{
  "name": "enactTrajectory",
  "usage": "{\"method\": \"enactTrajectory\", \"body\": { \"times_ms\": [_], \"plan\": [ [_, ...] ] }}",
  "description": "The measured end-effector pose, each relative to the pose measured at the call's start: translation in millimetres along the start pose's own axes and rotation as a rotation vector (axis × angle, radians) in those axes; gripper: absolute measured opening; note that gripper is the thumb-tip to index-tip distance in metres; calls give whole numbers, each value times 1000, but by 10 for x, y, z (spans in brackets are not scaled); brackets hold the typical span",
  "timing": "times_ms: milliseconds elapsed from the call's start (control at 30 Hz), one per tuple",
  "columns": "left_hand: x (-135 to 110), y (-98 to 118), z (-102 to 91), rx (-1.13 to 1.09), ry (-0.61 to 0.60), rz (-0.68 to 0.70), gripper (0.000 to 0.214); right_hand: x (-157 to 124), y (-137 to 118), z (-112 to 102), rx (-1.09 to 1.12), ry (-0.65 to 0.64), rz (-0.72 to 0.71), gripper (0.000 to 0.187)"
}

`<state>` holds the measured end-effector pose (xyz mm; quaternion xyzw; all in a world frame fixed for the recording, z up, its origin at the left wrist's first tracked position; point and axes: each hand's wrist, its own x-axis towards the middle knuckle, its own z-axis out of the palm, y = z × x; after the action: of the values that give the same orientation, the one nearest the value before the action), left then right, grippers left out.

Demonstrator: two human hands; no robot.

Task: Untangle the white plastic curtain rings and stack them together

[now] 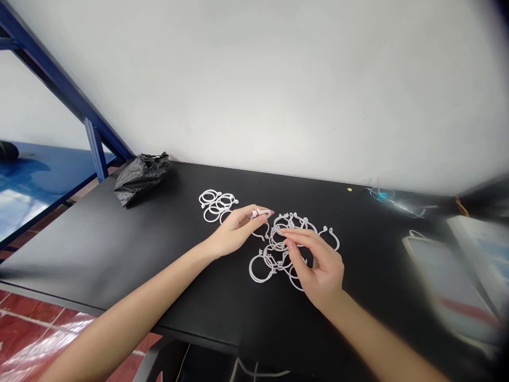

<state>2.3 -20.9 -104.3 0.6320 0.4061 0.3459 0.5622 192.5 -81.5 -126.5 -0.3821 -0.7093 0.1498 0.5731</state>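
a: what do the arms look like?
b: two long, thin ones. the left forearm (pixel 151 297) and the right forearm (pixel 377 339) are bare right up to the edge of the view.
a: and the hands?
b: the left hand (pixel 238 228) and right hand (pixel 318 265) are bare too (long, slim fingers).

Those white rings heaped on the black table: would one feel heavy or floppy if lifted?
Probably light: the white rings are thin, and the left hand pinches one in its fingertips. Likely fairly stiff, since they keep their curve though heaped. Their ends look open, so one may snag neighbours beneath the right hand.
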Motion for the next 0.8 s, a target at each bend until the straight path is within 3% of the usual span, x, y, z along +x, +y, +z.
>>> {"method": "enactTrajectory", "body": {
  "times_ms": [300, 467, 800],
  "plan": [
    [-39, 14, 71, -622, -232, -80, 41, 10, -7, 10, 23, 8, -7, 35],
    [-67, 28, 100, -476, -211, -79, 30, 6, -17, -1, 39, 9, 29, 35],
    [-118, -40, 136, -190, -234, 126, 30, 9, -21, -3, 35, 16, 23, 38]
  ]
}}
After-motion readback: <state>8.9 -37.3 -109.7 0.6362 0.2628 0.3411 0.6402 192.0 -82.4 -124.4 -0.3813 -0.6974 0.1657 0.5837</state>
